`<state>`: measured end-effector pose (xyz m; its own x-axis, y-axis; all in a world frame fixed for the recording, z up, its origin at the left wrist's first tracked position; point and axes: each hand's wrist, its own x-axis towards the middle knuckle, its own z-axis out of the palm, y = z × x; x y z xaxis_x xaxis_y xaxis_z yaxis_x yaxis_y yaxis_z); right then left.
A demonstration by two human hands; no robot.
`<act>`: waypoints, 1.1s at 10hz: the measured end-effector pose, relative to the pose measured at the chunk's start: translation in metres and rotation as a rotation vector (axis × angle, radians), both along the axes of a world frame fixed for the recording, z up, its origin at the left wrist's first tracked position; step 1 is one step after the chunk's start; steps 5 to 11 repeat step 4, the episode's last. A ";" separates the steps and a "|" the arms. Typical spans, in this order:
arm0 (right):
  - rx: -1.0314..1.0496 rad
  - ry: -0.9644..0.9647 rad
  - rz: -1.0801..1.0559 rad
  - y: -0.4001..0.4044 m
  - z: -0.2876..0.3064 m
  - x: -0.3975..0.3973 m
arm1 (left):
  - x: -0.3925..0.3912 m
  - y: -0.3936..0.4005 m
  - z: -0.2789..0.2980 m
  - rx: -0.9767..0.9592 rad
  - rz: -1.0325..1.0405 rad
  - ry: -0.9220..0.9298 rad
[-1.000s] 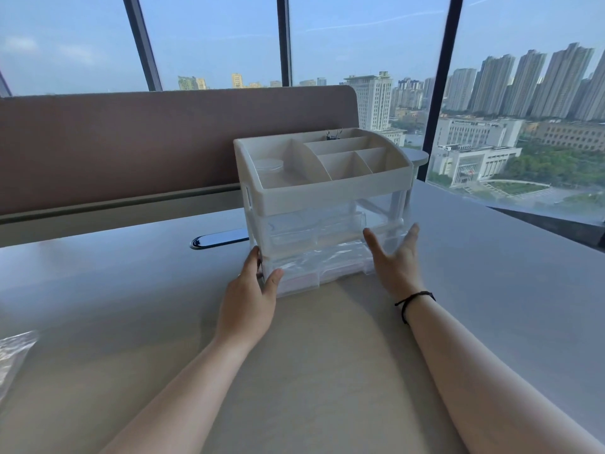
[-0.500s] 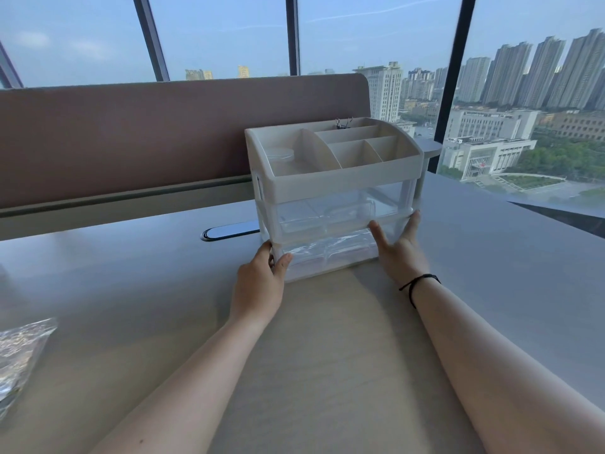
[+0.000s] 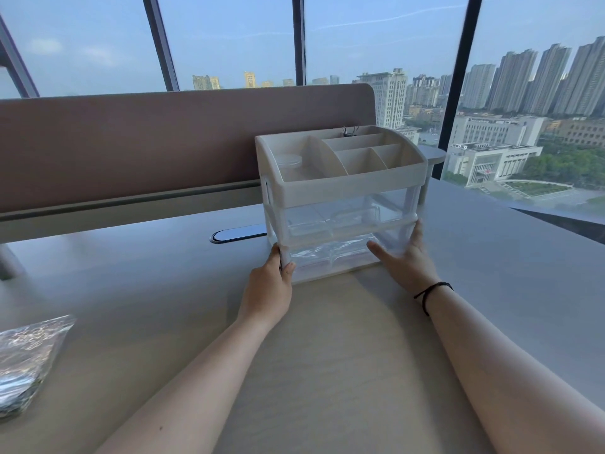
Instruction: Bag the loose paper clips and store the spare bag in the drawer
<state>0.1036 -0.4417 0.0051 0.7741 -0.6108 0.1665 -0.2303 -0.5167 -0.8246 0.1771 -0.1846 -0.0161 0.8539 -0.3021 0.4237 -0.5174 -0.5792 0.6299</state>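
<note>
Both hands (left, right) hold the organizer's lower drawer.

No text, label, brand, number or sign can be read anywhere, neither on the desk organiser nor on the clear bag at the near left.
</note>
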 end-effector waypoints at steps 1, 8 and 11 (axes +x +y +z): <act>-0.067 0.075 -0.015 0.002 -0.003 0.002 | 0.001 -0.001 0.001 0.007 -0.005 -0.002; -0.269 0.180 -0.074 0.023 -0.005 -0.012 | -0.027 0.013 0.009 -0.020 0.089 -0.072; -0.269 0.180 -0.074 0.023 -0.005 -0.012 | -0.027 0.013 0.009 -0.020 0.089 -0.072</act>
